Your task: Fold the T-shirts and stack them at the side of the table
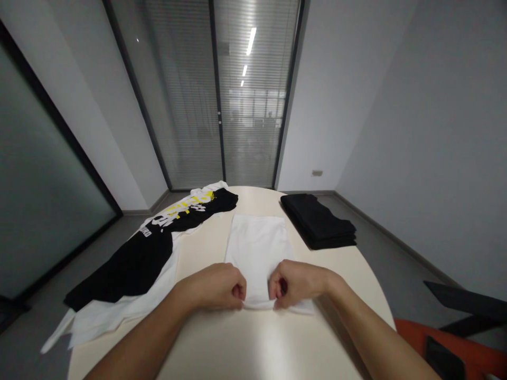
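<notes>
A white cloth (257,240), folded into a long strip, lies flat on the pale round table (222,353). Its near edge is pinched on the left by my left hand (222,286), fingers curled closed. On the right, my right hand (295,283) pinches the same edge, also closed. Between the two hands the edge forms a narrow raised fold. Part of the cloth sticks out to the right beneath my right hand.
Black and white garments (134,264) with yellow print lie loosely along the table's left side, partly over its edge. A stack of folded black cloth (319,221) sits at the back right. An orange and black chair (447,345) stands at the lower right.
</notes>
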{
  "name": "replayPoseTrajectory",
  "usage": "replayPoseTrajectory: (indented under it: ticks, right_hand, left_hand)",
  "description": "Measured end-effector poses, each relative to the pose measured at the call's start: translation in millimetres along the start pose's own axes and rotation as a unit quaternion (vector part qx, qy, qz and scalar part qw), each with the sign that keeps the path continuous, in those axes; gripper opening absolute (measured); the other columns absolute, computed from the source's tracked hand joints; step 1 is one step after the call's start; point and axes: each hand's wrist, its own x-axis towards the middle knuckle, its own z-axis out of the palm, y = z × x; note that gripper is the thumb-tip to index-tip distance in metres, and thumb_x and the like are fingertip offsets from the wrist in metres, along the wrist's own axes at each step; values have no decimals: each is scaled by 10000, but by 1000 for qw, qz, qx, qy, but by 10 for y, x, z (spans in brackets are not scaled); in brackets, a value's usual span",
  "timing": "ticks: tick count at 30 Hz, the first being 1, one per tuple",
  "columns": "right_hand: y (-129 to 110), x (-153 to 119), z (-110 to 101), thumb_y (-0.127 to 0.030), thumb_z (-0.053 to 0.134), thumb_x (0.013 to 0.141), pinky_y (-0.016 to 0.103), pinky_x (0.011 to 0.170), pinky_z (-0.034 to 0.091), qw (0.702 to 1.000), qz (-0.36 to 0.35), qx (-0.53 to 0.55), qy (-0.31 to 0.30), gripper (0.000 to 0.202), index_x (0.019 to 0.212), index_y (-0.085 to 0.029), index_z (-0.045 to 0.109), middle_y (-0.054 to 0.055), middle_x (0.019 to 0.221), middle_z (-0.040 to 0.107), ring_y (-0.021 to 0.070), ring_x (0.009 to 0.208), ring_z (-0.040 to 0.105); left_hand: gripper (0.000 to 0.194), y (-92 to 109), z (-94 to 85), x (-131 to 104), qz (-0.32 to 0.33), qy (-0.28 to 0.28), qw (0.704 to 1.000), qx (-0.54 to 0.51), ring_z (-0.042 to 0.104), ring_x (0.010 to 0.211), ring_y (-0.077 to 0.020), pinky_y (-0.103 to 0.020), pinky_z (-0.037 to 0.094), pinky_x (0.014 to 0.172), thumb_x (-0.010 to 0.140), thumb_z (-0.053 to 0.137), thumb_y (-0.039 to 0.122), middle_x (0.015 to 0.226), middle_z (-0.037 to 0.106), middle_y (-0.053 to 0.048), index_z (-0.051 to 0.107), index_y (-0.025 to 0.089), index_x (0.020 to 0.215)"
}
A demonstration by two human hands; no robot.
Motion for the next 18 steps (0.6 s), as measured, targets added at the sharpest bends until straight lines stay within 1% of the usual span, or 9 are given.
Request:
replayPoseTrajectory:
  ticks: [5, 7, 8, 10, 11, 13, 15, 17, 18]
  right_hand:
    - [-84, -63, 81, -439, 900, 527, 182, 552, 492, 974, 73, 110, -182, 414, 821, -177, 774, -23, 698, 689, 101, 561, 618]
    - [-104, -72, 75, -472, 887, 551, 190, 563, 505, 968, 66, 128, -205, 439, 857, -176, 780, -10, 713, 699, 106, 570, 626]
    - [-100, -66, 58, -493, 865, 591, 197, 564, 507, 971, 50, 134, -190, 446, 894, -176, 782, -4, 718, 702, 107, 566, 620]
    - [-56, -31, -3, -521, 792, 703, 216, 578, 508, 988, -5, 125, -86, 436, 964, -173, 778, 8, 725, 705, 112, 574, 608]
    - [-13, -2, -42, -522, 746, 764, 229, 601, 513, 994, -37, 106, -2, 419, 992, -171, 773, 18, 740, 709, 121, 598, 613]
    - [115, 69, -119, -494, 657, 864, 277, 707, 535, 978, -89, 40, 185, 386, 1051, -171, 757, 59, 850, 737, 161, 727, 652]
    - [286, 136, -179, -453, 629, 900, 361, 875, 531, 937, -110, -41, 328, 395, 1181, -188, 713, 110, 1113, 724, 224, 951, 666]
    - [462, 183, -213, -449, 631, 902, 439, 1041, 458, 914, -130, -99, 371, 446, 1272, -203, 666, 135, 1314, 641, 284, 1203, 583]
    - [538, 198, -221, -454, 612, 914, 454, 1065, 443, 913, -126, -109, 372, 464, 1305, -206, 643, 139, 1357, 613, 292, 1251, 557]
  left_hand:
    - [118, 113, 54, 1, -6, -154, 981, -114, 645, 627, -171, -249, 421, 560, 685, 794, 335, 693, 728, 15, 777, 248, 763]
    - [170, 119, 67, 26, -1, -191, 971, -146, 646, 631, -169, -242, 434, 565, 683, 802, 359, 696, 725, 10, 777, 242, 805]
    - [203, 105, 67, 47, 1, -199, 965, -171, 646, 629, -168, -239, 444, 567, 698, 792, 367, 707, 726, 3, 776, 235, 850]
    - [269, 38, 60, 105, 10, -159, 963, -219, 654, 643, -172, -246, 474, 588, 776, 729, 396, 749, 734, -17, 761, 215, 973]
    - [295, -14, 58, 141, 15, -99, 969, -226, 666, 679, -178, -257, 495, 620, 830, 676, 411, 796, 744, -31, 747, 208, 1033]
    - [350, -148, 71, 225, 29, 82, 979, -184, 691, 882, -206, -301, 526, 785, 923, 566, 413, 1013, 754, -69, 703, 206, 1169]
    - [429, -309, 115, 310, 36, 230, 968, -98, 579, 1232, -243, -370, 432, 1051, 959, 522, 384, 1379, 612, -97, 605, 217, 1345]
    - [509, -467, 181, 381, 23, 257, 966, -16, 372, 1439, -273, -441, 280, 1181, 979, 493, 395, 1576, 392, -108, 501, 216, 1456]
    - [521, -536, 216, 410, 11, 247, 969, 7, 334, 1463, -276, -461, 256, 1194, 991, 472, 403, 1589, 368, -110, 475, 212, 1476]
